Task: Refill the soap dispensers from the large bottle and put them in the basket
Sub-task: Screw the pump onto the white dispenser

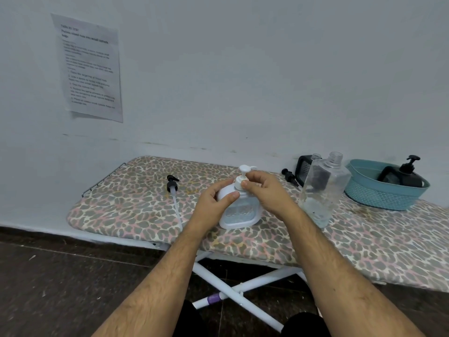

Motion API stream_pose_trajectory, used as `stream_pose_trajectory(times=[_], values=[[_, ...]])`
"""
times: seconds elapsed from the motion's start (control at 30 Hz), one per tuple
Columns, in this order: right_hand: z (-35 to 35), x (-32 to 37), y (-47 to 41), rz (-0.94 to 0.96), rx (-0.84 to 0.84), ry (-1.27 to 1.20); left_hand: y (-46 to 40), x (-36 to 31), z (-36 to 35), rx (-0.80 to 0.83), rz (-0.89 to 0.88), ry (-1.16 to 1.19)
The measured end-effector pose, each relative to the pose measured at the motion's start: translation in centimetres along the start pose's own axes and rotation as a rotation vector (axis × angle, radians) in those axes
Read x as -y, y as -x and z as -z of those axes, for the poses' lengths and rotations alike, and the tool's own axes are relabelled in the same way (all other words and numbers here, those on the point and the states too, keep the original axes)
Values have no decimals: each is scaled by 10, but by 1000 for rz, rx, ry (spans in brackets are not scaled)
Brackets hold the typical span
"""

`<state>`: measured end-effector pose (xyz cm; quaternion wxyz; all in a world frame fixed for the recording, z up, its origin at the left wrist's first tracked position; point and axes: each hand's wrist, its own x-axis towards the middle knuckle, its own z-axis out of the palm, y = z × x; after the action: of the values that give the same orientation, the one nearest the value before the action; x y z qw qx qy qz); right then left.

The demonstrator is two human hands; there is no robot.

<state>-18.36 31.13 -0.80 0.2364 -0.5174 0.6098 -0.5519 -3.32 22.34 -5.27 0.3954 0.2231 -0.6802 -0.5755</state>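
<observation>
Left hand [220,194] wraps the shoulder of the white dispenser [239,210], thumb across the front, holding it upright. Right hand [263,188] pinches the collar of the white pump head [244,172] between thumb and fingers, right at the dispenser's neck. Pump sits on top of the bottle, nozzle pointing right. Can't tell whether it's fully screwed down.

Dispenser stands on the ironing board [136,205] with a leopard-print cover, near the front edge, roughly mid-board.

Just right of the right wrist: large clear bottle [322,190], cap off, upright, small amount of liquid at the bottom. Behind it a black dispenser [305,167] against the wall, neck open, with a loose black pump [290,177] lying beside it.

Left of the hands: another loose black pump [173,190] lying flat on the board, dip tube running toward the front edge.

Far right: teal basket [381,195] on the board, holding one black dispenser with pump fitted [407,175].

Printed sheet [90,66] taped to the wall, upper left; text too blurred to read.
</observation>
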Motion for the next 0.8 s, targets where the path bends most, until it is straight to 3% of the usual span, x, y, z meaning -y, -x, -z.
stream_pose_trajectory(times=[0.27,0.47,0.53,0.7,0.8], values=[[11,10,-4,88,97,354,1,-1,1,21,23,7],[18,18,-8,17,164,278,1,-1,3,39,28,-3],[13,17,-5,-13,128,191,1,-1,3,33,27,-5],[-9,4,5,66,-156,154,1,0,3,38,25,-9],[-3,8,1,57,-79,227,0,-2,3,50,33,-2]])
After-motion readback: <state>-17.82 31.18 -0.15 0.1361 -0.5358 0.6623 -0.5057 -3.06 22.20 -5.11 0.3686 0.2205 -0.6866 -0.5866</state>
